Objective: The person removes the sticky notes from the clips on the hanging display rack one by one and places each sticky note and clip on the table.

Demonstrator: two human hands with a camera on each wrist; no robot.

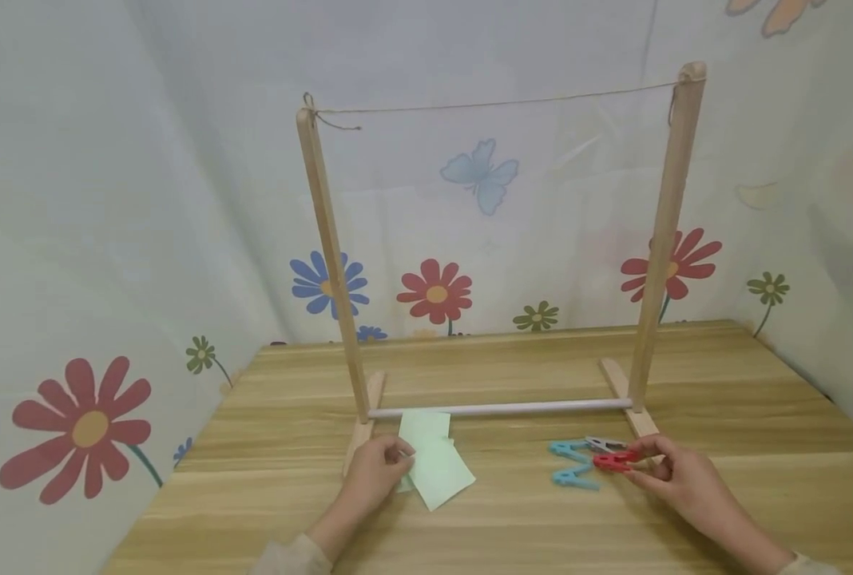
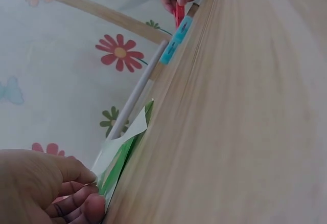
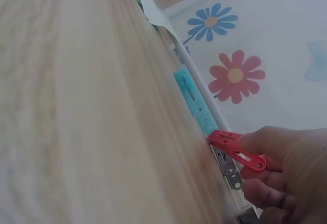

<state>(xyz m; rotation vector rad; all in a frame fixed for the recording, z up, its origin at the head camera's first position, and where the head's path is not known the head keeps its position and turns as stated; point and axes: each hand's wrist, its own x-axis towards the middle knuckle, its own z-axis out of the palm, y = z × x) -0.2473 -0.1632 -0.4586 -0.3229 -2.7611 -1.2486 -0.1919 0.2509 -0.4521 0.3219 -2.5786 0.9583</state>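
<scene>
Pale green paper sheets [image 1: 441,474] lie overlapped on the table, left of centre. The thumb and fingers of my left hand [image 1: 378,473] pinch the left edge of the top sheet; in the left wrist view that paper [image 2: 126,137] bows up off the wood, its underside a stronger green. On the right, my right hand [image 1: 692,479] pinches a red clothespin [image 1: 613,461] between thumb and fingers. Beside it lie blue clothespins [image 1: 574,479] and a grey clothespin [image 1: 605,445]. The right wrist view shows the red clothespin [image 3: 237,150] raised at one end, just above the grey one [image 3: 229,170].
Behind the papers and clothespins stands a wooden frame with a left post [image 1: 335,271], a right post [image 1: 667,239] and a white bottom rod [image 1: 498,409]. A thin string [image 1: 498,105] joins the post tops. A flower-printed curtain [image 1: 182,200] hangs behind the wooden table [image 1: 513,527].
</scene>
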